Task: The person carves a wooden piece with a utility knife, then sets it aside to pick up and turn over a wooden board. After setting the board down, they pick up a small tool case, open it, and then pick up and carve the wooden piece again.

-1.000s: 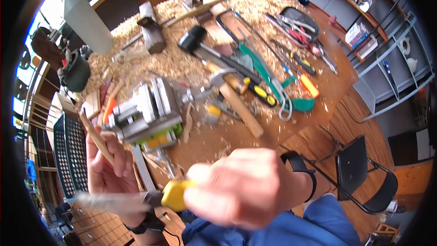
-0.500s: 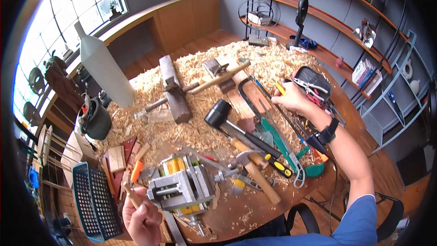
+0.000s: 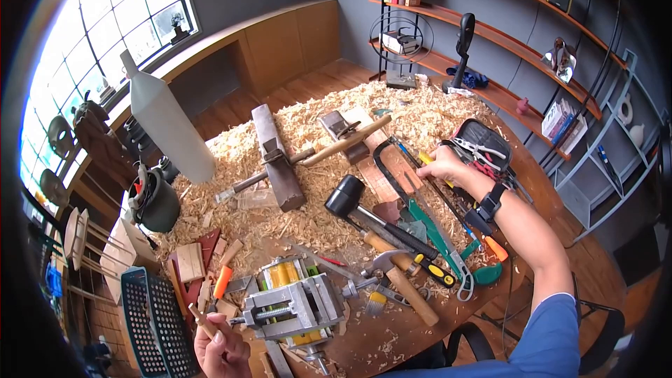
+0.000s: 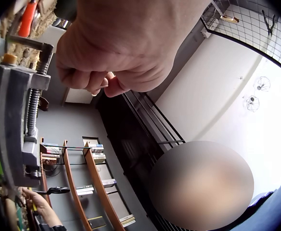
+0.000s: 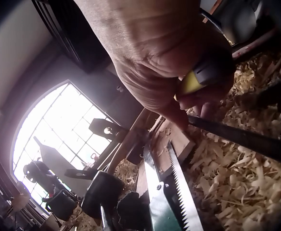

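Note:
At the lower left of the head view, my left hand [image 3: 222, 348] holds a slim piece of wood [image 3: 198, 313] upright beside the metal vise [image 3: 315, 301]. From the left wrist, curled fingers show, with the wood hidden behind them. Across the bench, my right hand [image 3: 453, 168] grips a tool by its yellow-and-black handle [image 5: 191, 84]; its blade cannot be told apart from the tools around it. A dark flat bar [image 5: 241, 137] runs past the fingertips over wood shavings. Left of this hand lies a green-handled saw [image 3: 437, 238], its toothed blade [image 5: 179, 187] showing close by.
A black mallet [image 3: 344, 196] and a wooden-handled hammer [image 3: 413, 297] lie mid-bench. Wooden planes [image 3: 276, 161] sit in shavings [image 3: 231, 140] at the back. Pliers rest on a black case [image 3: 483, 138] beyond the right hand. A perforated basket [image 3: 150, 318] stands left.
My right hand has gone from in front of me, where it held a yellow-handled tool with a grey blade, to the bench's far right. The left hand keeps the wood, slightly lower now.

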Available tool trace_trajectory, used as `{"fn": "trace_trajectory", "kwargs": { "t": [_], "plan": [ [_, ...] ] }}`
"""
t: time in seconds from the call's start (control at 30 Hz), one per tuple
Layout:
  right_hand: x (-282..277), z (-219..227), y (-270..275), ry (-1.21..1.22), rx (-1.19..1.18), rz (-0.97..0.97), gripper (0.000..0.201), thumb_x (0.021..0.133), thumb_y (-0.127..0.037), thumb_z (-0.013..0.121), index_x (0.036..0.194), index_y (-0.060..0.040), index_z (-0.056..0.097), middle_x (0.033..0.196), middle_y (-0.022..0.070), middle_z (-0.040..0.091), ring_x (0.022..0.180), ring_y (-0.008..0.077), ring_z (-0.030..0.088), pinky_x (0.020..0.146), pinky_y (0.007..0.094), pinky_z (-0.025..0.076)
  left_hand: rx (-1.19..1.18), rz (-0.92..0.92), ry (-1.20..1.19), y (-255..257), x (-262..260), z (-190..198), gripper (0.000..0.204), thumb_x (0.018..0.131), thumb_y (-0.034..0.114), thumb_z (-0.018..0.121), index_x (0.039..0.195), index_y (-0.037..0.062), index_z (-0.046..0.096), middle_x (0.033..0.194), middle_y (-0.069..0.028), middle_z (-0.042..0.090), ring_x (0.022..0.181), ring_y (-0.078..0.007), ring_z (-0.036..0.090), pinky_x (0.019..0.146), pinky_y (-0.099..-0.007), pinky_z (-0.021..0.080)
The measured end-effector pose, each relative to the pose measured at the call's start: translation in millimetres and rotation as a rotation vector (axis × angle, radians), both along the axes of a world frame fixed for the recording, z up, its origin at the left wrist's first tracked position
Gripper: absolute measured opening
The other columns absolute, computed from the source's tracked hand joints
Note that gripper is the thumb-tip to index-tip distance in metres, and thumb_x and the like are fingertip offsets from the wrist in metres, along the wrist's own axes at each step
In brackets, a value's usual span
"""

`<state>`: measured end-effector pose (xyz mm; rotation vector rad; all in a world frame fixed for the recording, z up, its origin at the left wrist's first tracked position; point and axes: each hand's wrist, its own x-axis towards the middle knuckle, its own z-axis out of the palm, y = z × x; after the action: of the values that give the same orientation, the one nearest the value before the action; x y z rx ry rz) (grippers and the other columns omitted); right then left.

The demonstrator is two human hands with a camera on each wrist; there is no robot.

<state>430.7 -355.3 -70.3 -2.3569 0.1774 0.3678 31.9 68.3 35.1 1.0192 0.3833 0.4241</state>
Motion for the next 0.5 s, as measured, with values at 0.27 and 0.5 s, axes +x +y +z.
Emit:
{"fn": "trace_trajectory", "kwargs": {
  "t": [0.27,0.5],
  "plan": [
    [26,58,69,-0.72,-0.181,0.116,0.02,0.078,-0.018,0.074,0.093,-0.008,0.067,0.08,0.0127,0.072,0.075,0.029,0.072,0.068,0.0435,0.056,-0.004,-0.013,-0.006,5,2,-8,0.029,0.097,0.009,0.06,0.123,-0.0044,0.056,0.072,0.0043,0.041,0.053,-0.0049,0.033,0.049,-0.0205,0.027],
    [99,53,105,-0.394,-0.246,0.6,0.044,0.073,-0.029,0.085,0.108,-0.0044,0.073,0.092,0.0176,0.073,0.084,0.029,0.07,0.079,0.0392,0.055,0.072,0.011,-0.121,19,-5,-21,0.027,0.098,0.014,0.056,0.12,-0.0024,0.056,0.068,0.0038,0.036,0.048,-0.0021,0.028,0.04,-0.0186,0.022]
  ]
}}
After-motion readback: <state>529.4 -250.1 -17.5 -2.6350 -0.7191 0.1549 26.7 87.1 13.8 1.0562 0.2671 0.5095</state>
